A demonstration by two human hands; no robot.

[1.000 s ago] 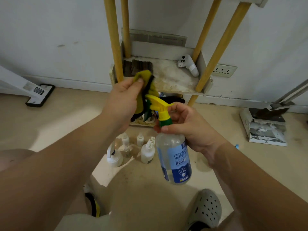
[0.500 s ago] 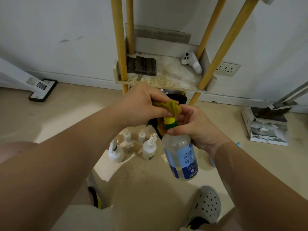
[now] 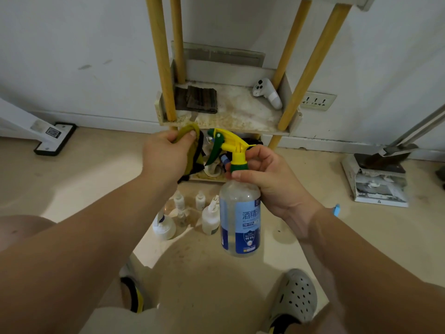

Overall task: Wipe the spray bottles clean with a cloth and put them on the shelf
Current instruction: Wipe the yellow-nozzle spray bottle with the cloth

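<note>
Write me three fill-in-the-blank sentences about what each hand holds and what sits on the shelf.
1. The right hand holds the spray bottle by its ____.
2. The left hand grips a ____ cloth.
3. A white controller lies on the ____.

Missing words: neck; yellow; shelf
</note>
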